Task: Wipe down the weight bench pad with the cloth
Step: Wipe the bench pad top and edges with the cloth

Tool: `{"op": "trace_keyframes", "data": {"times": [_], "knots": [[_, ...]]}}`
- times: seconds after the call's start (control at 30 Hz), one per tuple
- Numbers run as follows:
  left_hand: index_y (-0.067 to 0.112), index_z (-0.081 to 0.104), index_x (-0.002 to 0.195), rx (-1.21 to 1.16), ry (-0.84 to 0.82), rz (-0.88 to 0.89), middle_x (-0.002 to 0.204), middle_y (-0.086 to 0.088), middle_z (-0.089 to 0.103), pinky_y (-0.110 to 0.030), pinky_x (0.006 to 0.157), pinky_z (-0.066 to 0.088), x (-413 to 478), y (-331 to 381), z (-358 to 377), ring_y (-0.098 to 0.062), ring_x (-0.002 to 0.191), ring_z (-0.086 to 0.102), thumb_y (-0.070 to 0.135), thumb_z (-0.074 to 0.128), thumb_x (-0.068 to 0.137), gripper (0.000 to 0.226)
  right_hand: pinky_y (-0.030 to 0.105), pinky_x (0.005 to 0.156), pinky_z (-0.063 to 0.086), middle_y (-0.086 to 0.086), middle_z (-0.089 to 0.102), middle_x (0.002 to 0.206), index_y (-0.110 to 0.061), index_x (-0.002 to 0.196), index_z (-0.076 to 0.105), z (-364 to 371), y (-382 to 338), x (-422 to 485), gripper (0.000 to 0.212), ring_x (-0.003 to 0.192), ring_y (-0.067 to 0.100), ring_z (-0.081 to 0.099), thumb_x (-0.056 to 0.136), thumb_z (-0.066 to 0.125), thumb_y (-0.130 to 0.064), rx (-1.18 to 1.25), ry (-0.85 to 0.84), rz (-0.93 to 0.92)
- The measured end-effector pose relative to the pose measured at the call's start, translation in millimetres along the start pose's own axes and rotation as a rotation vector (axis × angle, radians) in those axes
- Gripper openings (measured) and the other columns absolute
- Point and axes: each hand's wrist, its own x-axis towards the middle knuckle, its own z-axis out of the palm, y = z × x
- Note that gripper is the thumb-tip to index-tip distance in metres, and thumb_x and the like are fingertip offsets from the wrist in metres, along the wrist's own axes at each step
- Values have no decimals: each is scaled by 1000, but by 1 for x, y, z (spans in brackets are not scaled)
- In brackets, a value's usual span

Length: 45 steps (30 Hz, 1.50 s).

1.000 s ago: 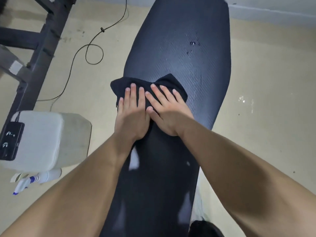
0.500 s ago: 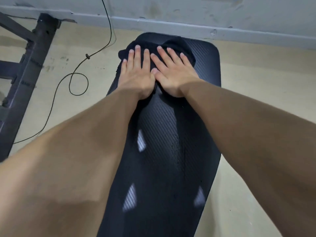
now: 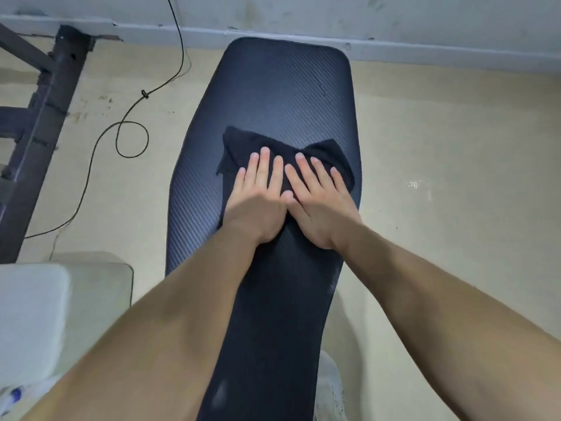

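The black textured weight bench pad (image 3: 273,95) runs from the bottom of the view up to the wall. A dark cloth (image 3: 243,144) lies crumpled across its middle. My left hand (image 3: 258,199) and my right hand (image 3: 321,205) press flat on the cloth side by side, fingers stretched forward and thumbs touching. The cloth sticks out past my fingertips and to both sides; its near part is hidden under my palms. The far end of the pad is bare.
A black cable (image 3: 130,138) loops over the beige floor to the left. A dark metal frame (image 3: 45,123) stands at far left. A pale block (image 3: 60,314) sits near left, with a spray bottle (image 3: 15,393) below it. The wall's baseboard (image 3: 425,50) lies just beyond the pad.
Both hands pushed the cloth to the pad's far end half a second ago, then dragged it back to the middle. The head view has shifted too.
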Motion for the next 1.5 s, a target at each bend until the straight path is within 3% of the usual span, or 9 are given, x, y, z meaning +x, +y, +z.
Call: {"op": "trace_keyframes", "data": {"times": [0.13,0.23,0.43,0.57,0.67,0.9,1.17,1.33,1.5], "knots": [[15,-12,157,-5,-70,27,164,-10,-22,-45,125,0,-114,20,25,-27,152,-18,43,13,102,66,48,125,9,1,10,170,-25,160,19,41,-37,-114,60,156,24,9,105,18,-49,3,14,42],[16,-17,155,-12,-107,39,162,-7,-30,-45,124,-4,-182,26,45,-24,150,-25,42,16,104,66,49,126,6,-1,4,170,-25,161,15,71,-59,-176,61,157,23,3,104,18,-47,38,-23,49],[16,-14,156,17,-73,52,163,-9,-25,-45,125,0,-203,25,61,-27,151,-20,44,16,103,66,43,126,-2,-5,-5,170,-28,162,7,83,-63,-195,62,156,19,-5,105,16,-51,62,-20,38],[11,-2,157,107,-46,119,165,-15,-12,-47,124,7,-165,19,50,-32,153,-8,46,15,102,68,44,126,6,-2,6,170,-23,161,19,67,-40,-167,64,156,20,6,104,21,-52,-12,-2,-40],[12,-4,158,96,-31,92,165,-14,-13,-47,124,7,-98,23,32,-31,153,-9,46,15,103,67,43,126,6,-2,8,170,-23,161,21,36,-9,-107,64,156,20,7,104,20,-53,-26,11,-57],[13,-9,157,74,-14,47,165,-12,-19,-45,124,2,62,23,-18,-28,152,-15,45,13,103,66,42,126,0,-3,2,170,-23,162,12,-32,56,35,65,156,19,1,103,15,-52,-36,30,-74],[15,-3,158,9,34,31,166,-11,-13,-45,124,2,220,6,-67,-27,153,-11,43,18,104,65,43,126,-2,-2,-4,170,-23,162,6,-90,109,188,64,156,18,-6,105,13,-50,-53,42,-102],[14,-2,159,10,54,31,166,-13,-9,-47,124,2,265,-6,-80,-29,153,-9,42,17,105,64,43,126,4,-1,3,171,-23,162,10,-103,115,234,63,157,19,0,105,15,-49,-38,79,-83],[14,-5,158,8,54,1,166,-13,-13,-47,124,2,256,-4,-77,-29,153,-11,42,15,105,64,43,126,5,2,8,170,-20,162,15,-99,112,226,63,156,21,5,106,18,-48,-63,127,-81]]}}
